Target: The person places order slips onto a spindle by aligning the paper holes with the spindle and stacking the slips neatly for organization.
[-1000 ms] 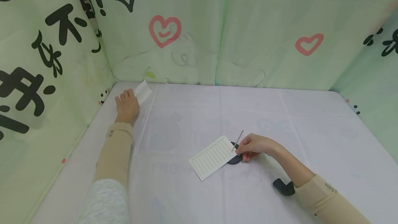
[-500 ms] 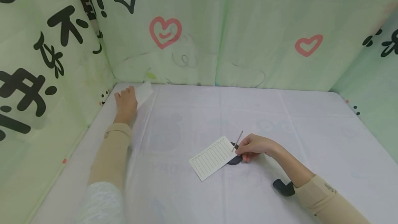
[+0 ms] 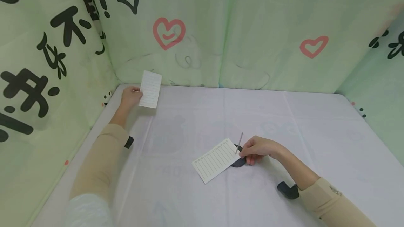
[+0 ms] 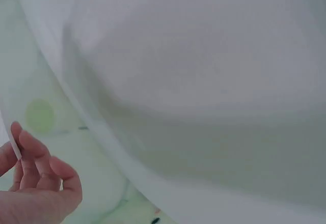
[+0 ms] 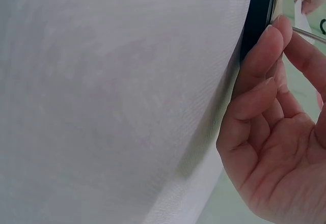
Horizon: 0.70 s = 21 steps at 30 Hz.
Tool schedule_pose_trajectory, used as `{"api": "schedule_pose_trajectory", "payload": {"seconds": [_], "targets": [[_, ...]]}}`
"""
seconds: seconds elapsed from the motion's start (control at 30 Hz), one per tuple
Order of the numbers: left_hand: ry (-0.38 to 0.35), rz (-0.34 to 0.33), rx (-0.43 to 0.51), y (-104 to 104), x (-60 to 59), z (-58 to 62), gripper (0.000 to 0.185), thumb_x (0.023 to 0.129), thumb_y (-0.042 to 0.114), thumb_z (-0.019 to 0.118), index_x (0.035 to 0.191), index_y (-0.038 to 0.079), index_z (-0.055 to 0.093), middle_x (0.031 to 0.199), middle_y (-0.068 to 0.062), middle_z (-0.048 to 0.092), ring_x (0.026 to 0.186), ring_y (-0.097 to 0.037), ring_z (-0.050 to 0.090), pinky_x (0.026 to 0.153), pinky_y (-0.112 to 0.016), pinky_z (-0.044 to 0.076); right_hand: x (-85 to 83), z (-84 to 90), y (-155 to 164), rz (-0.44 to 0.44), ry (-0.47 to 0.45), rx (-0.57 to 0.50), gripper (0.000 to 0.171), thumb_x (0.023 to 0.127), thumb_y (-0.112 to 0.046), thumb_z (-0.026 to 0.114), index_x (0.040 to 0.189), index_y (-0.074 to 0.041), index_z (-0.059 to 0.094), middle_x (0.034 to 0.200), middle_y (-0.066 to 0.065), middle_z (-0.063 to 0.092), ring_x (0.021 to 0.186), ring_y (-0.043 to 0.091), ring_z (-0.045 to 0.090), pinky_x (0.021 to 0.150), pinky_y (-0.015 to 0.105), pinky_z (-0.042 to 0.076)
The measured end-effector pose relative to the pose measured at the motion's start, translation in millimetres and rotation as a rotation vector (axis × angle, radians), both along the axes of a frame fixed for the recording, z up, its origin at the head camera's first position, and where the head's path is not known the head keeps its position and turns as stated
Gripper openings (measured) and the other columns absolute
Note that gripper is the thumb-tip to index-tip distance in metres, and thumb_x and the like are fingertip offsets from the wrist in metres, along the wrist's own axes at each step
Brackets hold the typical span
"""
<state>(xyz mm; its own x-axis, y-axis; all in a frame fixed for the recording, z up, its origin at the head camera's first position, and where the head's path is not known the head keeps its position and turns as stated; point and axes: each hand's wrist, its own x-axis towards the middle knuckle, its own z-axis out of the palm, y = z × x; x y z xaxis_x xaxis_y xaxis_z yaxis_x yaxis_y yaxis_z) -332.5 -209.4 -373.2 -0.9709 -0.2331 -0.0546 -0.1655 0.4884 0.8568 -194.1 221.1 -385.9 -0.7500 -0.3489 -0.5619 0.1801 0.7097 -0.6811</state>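
My left hand point(image 3: 132, 94) pinches a white lined paper slip point(image 3: 150, 89) by its left edge and holds it upright above the table's far left corner. In the left wrist view only the slip's thin edge point(image 4: 11, 138) shows, beside the fingers point(image 4: 38, 175). My right hand point(image 3: 243, 153) rests mid-table, its fingertips point(image 5: 272, 35) gripping the black round base point(image 3: 238, 162) of a thin metal spike point(image 3: 240, 138). A second lined slip point(image 3: 216, 159) lies flat, its right end at the spike. The base's dark edge point(image 5: 257, 15) shows in the right wrist view.
A white cloth covers the table point(image 3: 195, 122). Green printed fabric walls point(image 3: 252, 31) close it in at the left, back and right. Black wrist-worn cameras point(image 3: 288, 189) sit by both forearms.
My left hand has picked the slip up off the far left corner and raised it upright. The right hand stays at the spike base; the spike stands a little straighter.
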Motion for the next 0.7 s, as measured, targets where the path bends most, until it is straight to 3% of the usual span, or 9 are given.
{"api": "schedule_pose_trajectory", "payload": {"seconds": [0.1, 0.2, 0.37, 0.5, 0.7], "targets": [[-0.056, -0.041, 0.087, 10, 2.3, 4.8, 0.032, 0.089, 0.008, 0.05, 0.118, -0.006, 0.051, 0.086, -0.006, 0.055, 0.068, -0.008, 0.049, 0.057, -0.018, 0.039, -0.2, 0.6, 0, 0.004, -0.001, 0.003, 0.017, 0.082, -0.019, 0.064, 0.075, -0.004, 0.067, 0.054, -0.003, 0.058, 0.049, 0.007, 0.053, 0.047, 0.019, 0.033], [-0.119, -0.092, 0.143, 22, 7.0, 10.2, 0.035, 0.091, 0.012, 0.052, 0.123, -0.002, 0.05, 0.079, 0.001, 0.054, 0.063, -0.006, 0.05, 0.058, -0.02, 0.041, -0.5, 0.8, -1, 0.007, -0.001, 0.01, 0.017, 0.082, -0.02, 0.064, 0.074, -0.004, 0.067, 0.054, -0.003, 0.058, 0.049, 0.007, 0.053, 0.047, 0.019, 0.033], [-0.194, -0.159, 0.166, 45, 16.3, 19.8, 0.035, 0.091, 0.016, 0.054, 0.124, 0.002, 0.049, 0.086, -0.001, 0.056, 0.067, -0.01, 0.053, 0.068, -0.023, 0.044, -0.6, 2.1, 0, 0.009, 0.004, 0.025, 0.017, 0.083, -0.02, 0.064, 0.076, -0.005, 0.067, 0.056, -0.002, 0.059, 0.05, 0.008, 0.055, 0.048, 0.02, 0.035], [-0.236, -0.224, 0.194, 65, 25.2, 28.3, 0.035, 0.09, 0.015, 0.056, 0.122, 0.002, 0.05, 0.085, -0.001, 0.058, 0.066, -0.01, 0.055, 0.066, -0.023, 0.044, -2.2, 6.9, 4, 0.008, 0.023, 0.029, 0.017, 0.083, -0.021, 0.063, 0.082, -0.005, 0.068, 0.059, -0.001, 0.061, 0.054, 0.01, 0.056, 0.051, 0.022, 0.039], [-0.266, -0.327, 0.205, 93, 42.8, 46.5, 0.034, 0.09, 0.014, 0.056, 0.121, 0.002, 0.051, 0.089, -0.003, 0.06, 0.068, -0.011, 0.058, 0.066, -0.023, 0.044, -9.0, 33.3, 25, -0.008, 0.099, -0.012, 0.029, 0.087, -0.025, 0.06, 0.099, 0.001, 0.066, 0.072, 0.002, 0.063, 0.068, 0.016, 0.059, 0.063, 0.029, 0.048]]}}
